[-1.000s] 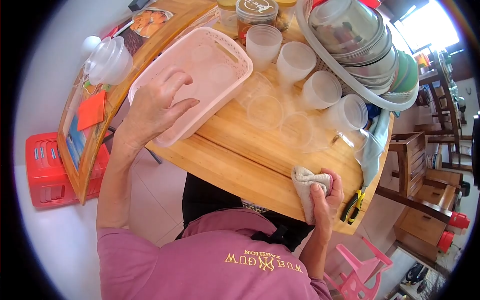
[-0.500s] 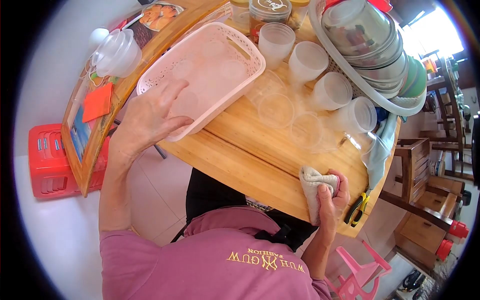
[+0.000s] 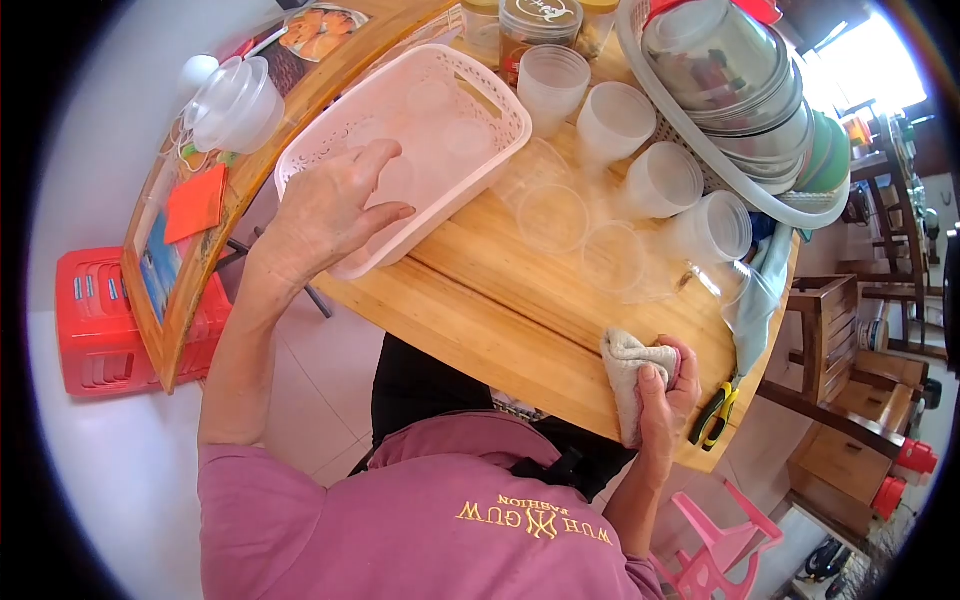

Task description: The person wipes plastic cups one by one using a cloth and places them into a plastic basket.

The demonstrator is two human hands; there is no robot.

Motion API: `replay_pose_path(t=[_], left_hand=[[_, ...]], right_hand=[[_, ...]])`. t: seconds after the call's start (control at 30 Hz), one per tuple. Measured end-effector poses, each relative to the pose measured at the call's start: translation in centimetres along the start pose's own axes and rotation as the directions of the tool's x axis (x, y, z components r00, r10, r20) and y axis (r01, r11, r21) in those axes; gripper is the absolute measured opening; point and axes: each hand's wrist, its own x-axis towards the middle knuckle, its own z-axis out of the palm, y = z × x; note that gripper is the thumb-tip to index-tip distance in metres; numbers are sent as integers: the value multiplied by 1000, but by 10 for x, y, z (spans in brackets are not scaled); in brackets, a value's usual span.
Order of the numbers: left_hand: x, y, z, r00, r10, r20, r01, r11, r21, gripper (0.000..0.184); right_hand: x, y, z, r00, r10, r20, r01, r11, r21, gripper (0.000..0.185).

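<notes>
My left hand (image 3: 325,205) is over the near-left side of a pink plastic basket (image 3: 405,240), thumb and forefinger apart, and I make out nothing held in it. Faint clear round containers (image 3: 468,138) lie inside the basket, one partly behind my fingers. My right hand (image 3: 665,400) grips a folded beige cloth (image 3: 627,370) near the table's front edge. Stacks of frosted plastic cups (image 3: 615,120) stand in a curved row right of the basket. Between them and the basket, clear round lids or tubs (image 3: 553,218) rest on the wooden table (image 3: 480,330).
Yellow-and-black pliers (image 3: 714,415) and a light blue cloth (image 3: 762,300) are at the table's right edge. A large white basket (image 3: 690,130) holds stacked bowls. Lidded jars (image 3: 537,30) stand at the back. A pink stool (image 3: 715,545) is below right.
My left hand has shifted a little to the right and upward over the pink basket. My right hand stays nearly where it was, still gripping the cloth.
</notes>
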Motion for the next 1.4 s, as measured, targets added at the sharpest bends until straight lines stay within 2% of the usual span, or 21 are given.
replay_pose_path(t=[0.1, 0.2, 0.3, 0.37, 0.4, 0.47, 0.53, 0.6, 0.67, 0.8, 0.87, 0.97, 1.03, 1.1, 1.17, 1.2, 1.27, 1.4], left_hand=[[1, 2, 0, 1000, 2, 16, -3, 1000, 31, 50], [-3, 5, -6, 999, -41, -28, 41, 999, -29, 54], [-6, 4, -10, 994, -18, -105, 19, 1000, 9, 47], [-10, 12, -14, 972, -38, -234, 11, 993, -113, 38], [-12, 19, -15, 972, -34, -231, 6, 993, -119, 38], [-19, 36, -17, 939, 39, -342, -108, 977, -184, 34], [-26, 55, -13, 939, 90, -331, -158, 970, -184, 33], [-29, 72, 3, 894, 314, -320, -402, 877, -264, 35], [-30, 79, 30, 876, 395, -277, -469, 834, -290, 38], [-32, 89, 64, 887, 387, -250, -456, 817, -353, 39], [-30, 92, 66, 928, 299, -221, -364, 852, -377, 46], [-25, 92, 68, 938, 232, -257, -321, 859, -398, 55], [-22, 92, 71, 946, 219, -239, -298, 877, -377, 54], [-17, 92, 75, 952, 209, -223, -279, 892, -356, 53], [-13, 90, 80, 919, 250, -305, -333, 906, -261, 38], [-12, 88, 82, 918, 254, -304, -337, 904, -263, 38], [-10, 86, 85, 911, 255, -324, -334, 917, -217, 25], [-13, 87, 83, 910, 244, -335, -324, 922, -210, 17]], right_hand=[[0, -2, 0, 1000, 6, -4, -6, 1000, 9, 39], [0, -1, 1, 1000, 0, -3, 0, 1000, -2, 39], [1, -2, 1, 1000, 0, -3, 0, 1000, -10, 38], [1, -1, 0, 1000, 5, -6, -5, 1000, -17, 38], [2, 1, -1, 1000, -8, -6, 8, 999, -51, 38], [2, 1, -2, 1000, -19, -12, 18, 996, -91, 38], [1, -4, 0, 1000, 7, -3, -8, 1000, -23, 37], [1, 0, -2, 1000, -8, -3, 7, 1000, -30, 37], [2, 2, -1, 1000, -21, -2, 21, 999, -33, 37], [1, 5, -4, 1000, -5, -25, 4, 999, -41, 37], [0, 4, -4, 1000, 1, -31, -2, 1000, -20, 37], [1, 3, -3, 1000, 14, -18, -15, 1000, -7, 37], [2, 6, -4, 999, -47, -13, 47, 999, -23, 38], [1, 4, -4, 999, -26, -19, 26, 1000, -17, 38], [0, 4, -5, 1000, -5, -27, 5, 1000, -13, 39], [-1, 6, -5, 1000, -6, -28, 5, 1000, -14, 39], [-1, 8, -6, 999, -6, -31, 6, 1000, -15, 39], [-3, 9, -8, 999, -35, -10, 34, 999, -30, 41]])
